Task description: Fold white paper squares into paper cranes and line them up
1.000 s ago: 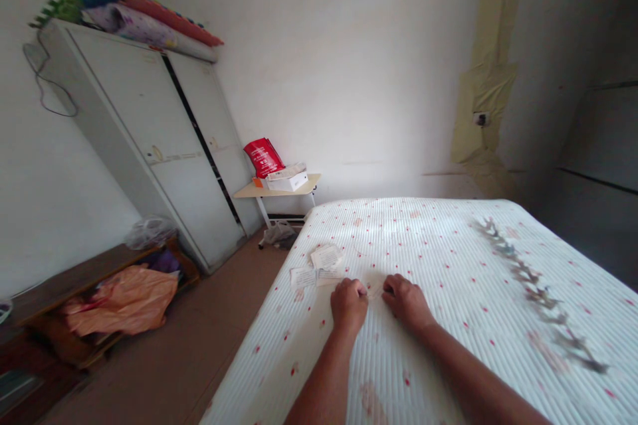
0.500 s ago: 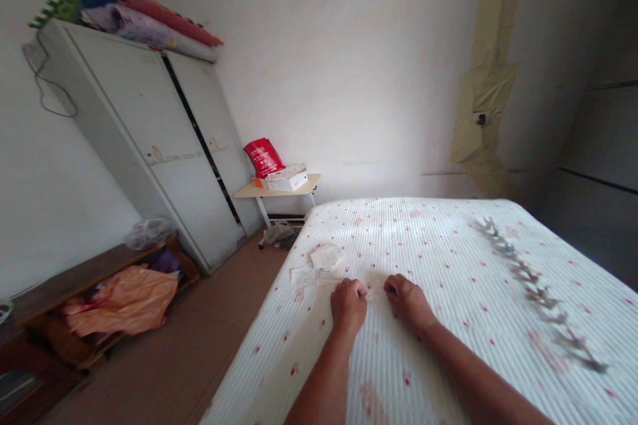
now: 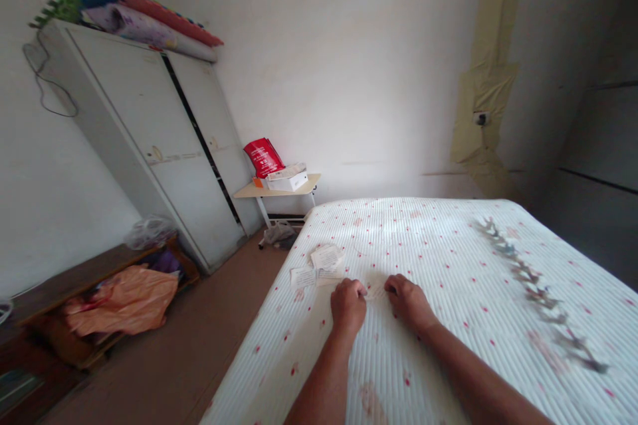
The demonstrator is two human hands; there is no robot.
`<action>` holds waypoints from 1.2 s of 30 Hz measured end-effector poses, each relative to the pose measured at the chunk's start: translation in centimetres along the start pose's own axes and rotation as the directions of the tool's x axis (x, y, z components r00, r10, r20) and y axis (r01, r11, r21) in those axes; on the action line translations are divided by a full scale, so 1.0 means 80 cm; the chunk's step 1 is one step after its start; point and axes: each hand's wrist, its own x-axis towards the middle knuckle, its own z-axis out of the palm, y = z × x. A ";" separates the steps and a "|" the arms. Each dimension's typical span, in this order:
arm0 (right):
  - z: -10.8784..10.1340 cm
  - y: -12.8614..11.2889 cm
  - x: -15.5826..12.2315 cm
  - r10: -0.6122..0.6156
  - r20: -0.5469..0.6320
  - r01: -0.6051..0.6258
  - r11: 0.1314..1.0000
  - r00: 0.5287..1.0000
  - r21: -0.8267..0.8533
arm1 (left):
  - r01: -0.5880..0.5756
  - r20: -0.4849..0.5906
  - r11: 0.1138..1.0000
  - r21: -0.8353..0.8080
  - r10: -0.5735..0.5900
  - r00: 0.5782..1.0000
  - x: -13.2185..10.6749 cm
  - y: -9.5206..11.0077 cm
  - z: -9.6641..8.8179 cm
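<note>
2 bare hands, the left hand and the right hand, rest half closed on a white ribbed bed cover with red dots. between them lies a small pale paper slip; i cannot tell if they hold it. 3 white printed paper slips lie just beyond the left hand.

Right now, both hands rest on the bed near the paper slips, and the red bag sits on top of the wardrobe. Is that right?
No: the red bag is not on the wardrobe but on the small table beside it, as the head view shows. The left hand and right hand do rest on the bed near the paper slips.
</note>
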 end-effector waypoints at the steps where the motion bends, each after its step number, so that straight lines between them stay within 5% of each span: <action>1: -0.001 0.000 0.000 0.005 0.002 -0.005 1.000 1.000 -0.004 | 0.001 0.002 1.000 -0.001 -0.001 1.000 0.000 0.000 0.000; 36: -0.011 -0.001 -0.006 0.036 0.010 -0.034 0.995 0.999 -0.095 | -0.015 -0.009 1.000 0.002 0.015 1.000 0.000 -0.004 0.005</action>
